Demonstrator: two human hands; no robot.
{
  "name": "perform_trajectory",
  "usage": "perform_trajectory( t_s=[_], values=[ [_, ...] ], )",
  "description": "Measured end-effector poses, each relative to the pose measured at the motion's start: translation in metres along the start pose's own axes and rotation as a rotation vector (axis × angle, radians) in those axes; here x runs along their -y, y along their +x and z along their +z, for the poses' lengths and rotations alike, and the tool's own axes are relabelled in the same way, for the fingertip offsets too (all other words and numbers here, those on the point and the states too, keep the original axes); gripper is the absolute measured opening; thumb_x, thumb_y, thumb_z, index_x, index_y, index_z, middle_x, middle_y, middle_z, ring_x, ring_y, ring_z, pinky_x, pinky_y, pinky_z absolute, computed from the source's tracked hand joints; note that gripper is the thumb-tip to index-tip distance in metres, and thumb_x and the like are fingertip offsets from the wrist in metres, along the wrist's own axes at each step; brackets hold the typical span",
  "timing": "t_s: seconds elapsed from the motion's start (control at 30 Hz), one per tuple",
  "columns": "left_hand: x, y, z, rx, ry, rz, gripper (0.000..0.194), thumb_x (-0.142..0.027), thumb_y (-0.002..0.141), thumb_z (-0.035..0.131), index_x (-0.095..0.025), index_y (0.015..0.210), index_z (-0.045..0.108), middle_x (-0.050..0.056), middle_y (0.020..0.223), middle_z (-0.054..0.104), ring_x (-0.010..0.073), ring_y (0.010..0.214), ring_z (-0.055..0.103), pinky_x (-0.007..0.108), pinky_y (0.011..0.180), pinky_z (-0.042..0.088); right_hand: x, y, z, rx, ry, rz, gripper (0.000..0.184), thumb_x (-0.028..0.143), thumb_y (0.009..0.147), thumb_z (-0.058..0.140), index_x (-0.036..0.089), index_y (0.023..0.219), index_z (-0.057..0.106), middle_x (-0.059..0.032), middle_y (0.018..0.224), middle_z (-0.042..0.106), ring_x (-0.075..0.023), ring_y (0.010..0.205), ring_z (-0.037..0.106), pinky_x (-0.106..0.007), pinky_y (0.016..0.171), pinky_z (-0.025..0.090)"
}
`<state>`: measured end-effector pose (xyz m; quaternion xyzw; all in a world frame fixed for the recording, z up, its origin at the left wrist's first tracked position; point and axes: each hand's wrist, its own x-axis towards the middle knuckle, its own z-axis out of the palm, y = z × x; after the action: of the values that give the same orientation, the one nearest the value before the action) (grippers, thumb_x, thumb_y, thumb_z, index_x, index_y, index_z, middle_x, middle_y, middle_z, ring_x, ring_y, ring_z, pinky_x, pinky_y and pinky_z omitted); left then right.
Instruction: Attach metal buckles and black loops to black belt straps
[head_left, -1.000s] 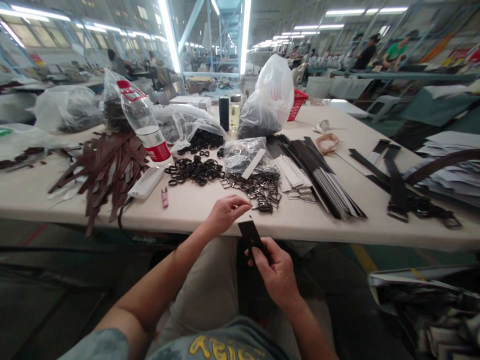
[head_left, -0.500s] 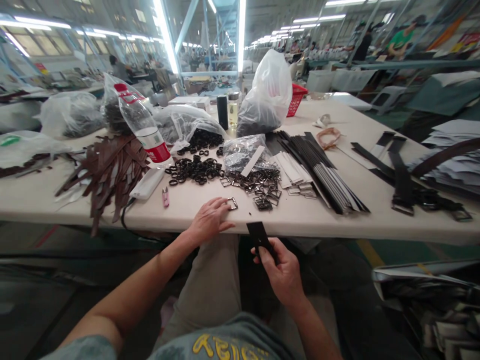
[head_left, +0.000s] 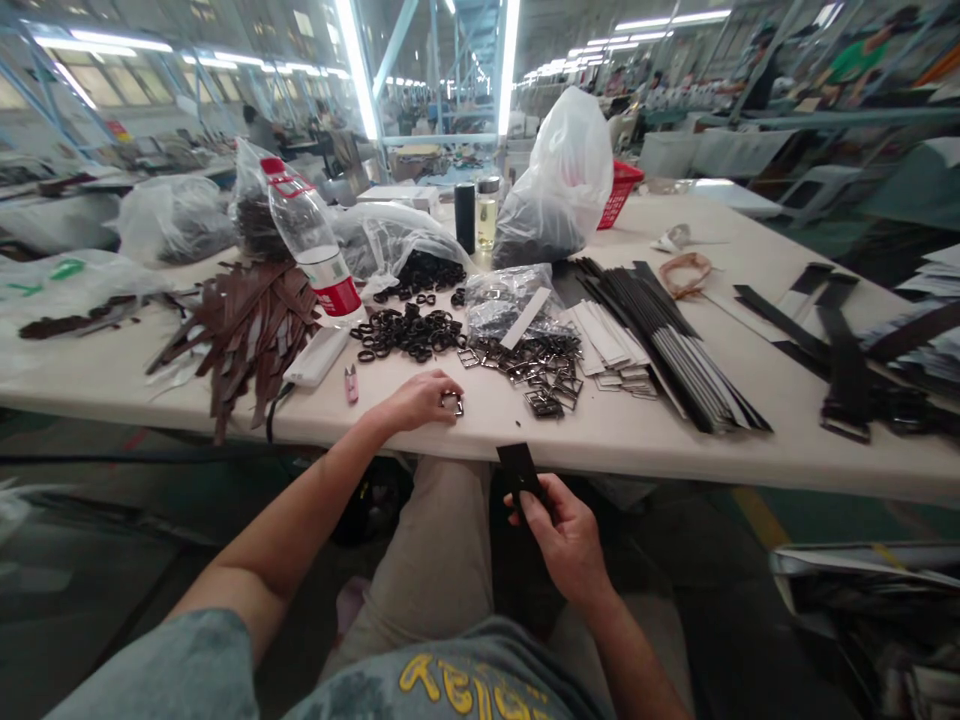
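Observation:
My left hand (head_left: 421,402) is at the table's front edge, its fingers bent round a dark metal buckle (head_left: 458,408) that is low over or on the tabletop. In my right hand (head_left: 564,535) is a flat black strap end (head_left: 517,462), pinched between thumb and fingers in front of the table edge. A small pale mark shows on the strap. Beyond my left hand lie a heap of black strap loops (head_left: 409,332) and a pile of metal buckles (head_left: 541,372).
Pink thread snips (head_left: 351,384), a white box-like device (head_left: 318,358) and brown strips (head_left: 247,330) lie to the left. A leaning plastic bottle (head_left: 330,275) stands behind. Black straps (head_left: 667,345) are stacked right of the buckles; buckled belts (head_left: 844,370) lie further right.
My left hand has gone from spread fingers touching the buckle to fingers curled on it, and the buckle has shifted left. My right hand keeps the strap. The view has turned slightly left.

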<state>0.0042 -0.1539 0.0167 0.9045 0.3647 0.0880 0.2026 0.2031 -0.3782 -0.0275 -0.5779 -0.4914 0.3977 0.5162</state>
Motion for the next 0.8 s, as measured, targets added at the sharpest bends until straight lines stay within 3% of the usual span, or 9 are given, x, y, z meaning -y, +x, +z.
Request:
perform_trajectory(
  t_s=[0.13,0.27,0.43,0.53,0.6,0.73,0.8],
  values=[
    [-0.005,0.014,-0.012,0.101,0.027,-0.065,0.044,-0.032,0.060,0.083,-0.019,0.101,0.074,0.004,0.093,0.066,0.0209,0.086,0.061,0.027,0.078,0.046,-0.002,0.000,0.001,-0.007,0.031,0.033,0.024,0.043,0.092,0.058,0.019,0.092,0.062,-0.0057,0.083,0.073,-0.0167,0.064,0.068,-0.025,0.061,0.052],
    [-0.007,0.017,-0.014,0.075,-0.079,-0.180,0.039,-0.028,0.053,0.086,-0.018,0.089,0.075,-0.001,0.073,0.065,0.0169,0.069,0.057,0.024,0.063,0.039,-0.003,0.002,0.003,-0.015,0.076,0.054,0.025,0.044,0.091,0.059,0.019,0.090,0.063,-0.0057,0.083,0.073,-0.0162,0.062,0.067,-0.025,0.059,0.051],
    [-0.009,0.009,-0.003,-0.013,-0.161,-0.238,0.009,-0.022,0.068,0.073,-0.018,0.076,0.075,-0.002,0.062,0.066,0.0142,0.061,0.057,0.024,0.061,0.039,-0.006,0.002,0.004,-0.037,0.113,0.048,0.024,0.042,0.089,0.061,0.019,0.092,0.066,-0.0036,0.082,0.071,-0.0159,0.064,0.068,-0.024,0.060,0.052],
    [-0.019,0.000,0.009,-0.086,-0.214,-0.244,0.010,-0.023,0.075,0.067,-0.018,0.078,0.075,0.000,0.066,0.069,0.0136,0.063,0.059,0.024,0.063,0.041,-0.010,0.003,0.004,-0.055,0.121,0.035,0.022,0.040,0.088,0.062,0.019,0.094,0.068,-0.0017,0.078,0.068,-0.0162,0.065,0.068,-0.025,0.062,0.052],
    [-0.032,-0.008,0.018,-0.139,-0.357,-0.216,0.013,-0.027,0.077,0.067,-0.017,0.082,0.074,0.001,0.071,0.071,0.0132,0.066,0.060,0.024,0.064,0.043,-0.012,0.004,0.004,-0.080,0.122,0.032,0.023,0.039,0.088,0.062,0.019,0.096,0.069,-0.0017,0.079,0.068,-0.0165,0.065,0.068,-0.025,0.063,0.053],
    [-0.067,-0.023,0.035,-0.196,-0.919,-0.141,0.020,-0.032,0.071,0.075,-0.015,0.080,0.073,0.002,0.072,0.071,0.0129,0.066,0.061,0.025,0.067,0.047,-0.016,0.010,0.003,-0.193,0.108,0.033,0.025,0.040,0.087,0.063,0.019,0.097,0.070,-0.0024,0.080,0.069,-0.0173,0.065,0.067,-0.027,0.063,0.055],
    [-0.086,-0.030,0.042,-0.208,-1.087,-0.133,0.021,-0.032,0.068,0.079,-0.015,0.078,0.074,0.002,0.071,0.071,0.0125,0.066,0.061,0.024,0.067,0.047,-0.016,0.012,0.003,-0.235,0.087,0.019,0.024,0.040,0.087,0.064,0.019,0.096,0.071,-0.0024,0.080,0.069,-0.0174,0.066,0.067,-0.027,0.064,0.055]
  ],
)
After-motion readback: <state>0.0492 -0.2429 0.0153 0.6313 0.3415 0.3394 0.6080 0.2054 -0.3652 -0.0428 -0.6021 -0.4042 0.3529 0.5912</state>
